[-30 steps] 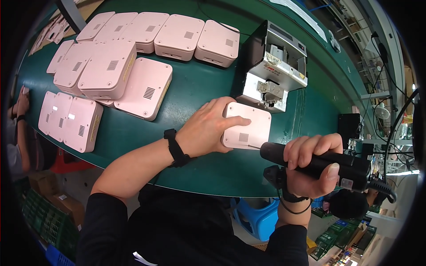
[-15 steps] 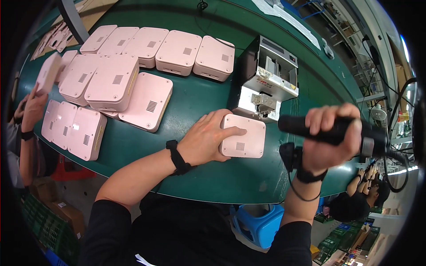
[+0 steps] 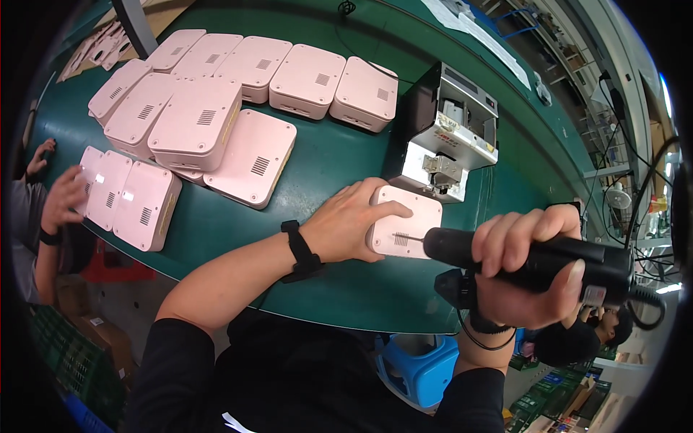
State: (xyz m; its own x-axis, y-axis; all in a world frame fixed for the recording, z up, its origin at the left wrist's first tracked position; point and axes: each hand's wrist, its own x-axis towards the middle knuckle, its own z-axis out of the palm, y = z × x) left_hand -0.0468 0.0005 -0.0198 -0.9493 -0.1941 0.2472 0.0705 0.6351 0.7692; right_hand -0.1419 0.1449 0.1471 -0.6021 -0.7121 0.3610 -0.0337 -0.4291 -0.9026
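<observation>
My left hand (image 3: 351,221) lies over the left side of a pink plastic box (image 3: 413,225) and holds it flat on the green table (image 3: 339,166). A black electric screwdriver (image 3: 535,257) sits in the grip of my right hand (image 3: 525,267). Its thin bit points left and its tip rests on the box's top face near the vent slots. A black watch is on my left wrist.
A grey and black screw feeder (image 3: 447,141) stands just behind the box. Several pink boxes (image 3: 216,108) lie in rows and stacks at the back left. Another person's hands (image 3: 61,198) touch boxes at the left edge. A blue stool (image 3: 419,361) stands under the table.
My right hand has brought the screwdriver up and left, from beside the table edge onto the box top. My left hand stayed on the box.
</observation>
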